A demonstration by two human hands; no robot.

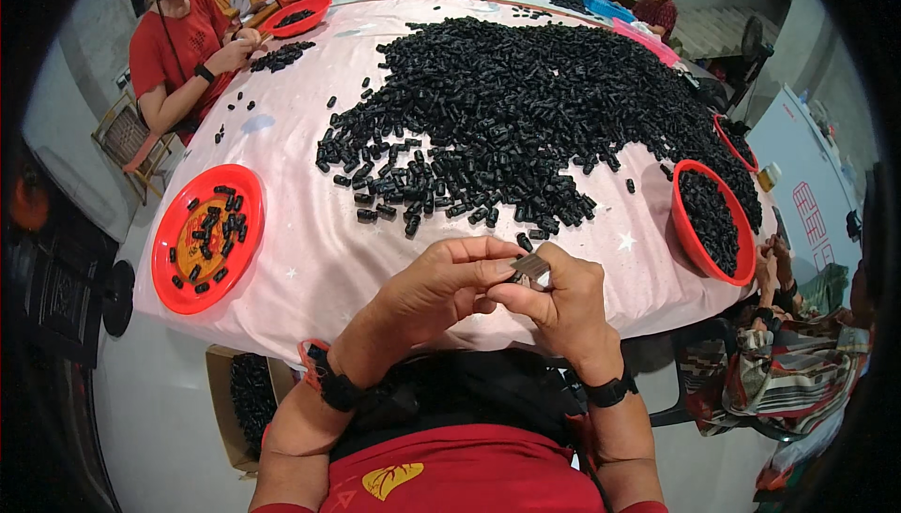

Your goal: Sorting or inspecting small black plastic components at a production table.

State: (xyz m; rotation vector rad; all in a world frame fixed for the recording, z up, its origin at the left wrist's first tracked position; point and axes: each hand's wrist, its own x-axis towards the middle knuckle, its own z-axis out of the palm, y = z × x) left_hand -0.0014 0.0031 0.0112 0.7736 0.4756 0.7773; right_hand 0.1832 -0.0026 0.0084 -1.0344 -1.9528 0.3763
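Close to the table's near edge, my two hands meet. My right hand is closed round a flat grey metal blade, its thumb pressed along the lower side. The fingers of my left hand pinch together at the blade's left end; what lies between them is mostly hidden, with only a dark bit showing. Just beyond my fingertips lie a few small black cylindrical parts. Past them spreads a big heap of the same black parts on the pale pink cloth.
A red basin with several black parts stands left; a fuller red basin stands right. Below the table's left edge is a cardboard box of black parts. Co-workers sit at the left, the far side and close on my right.
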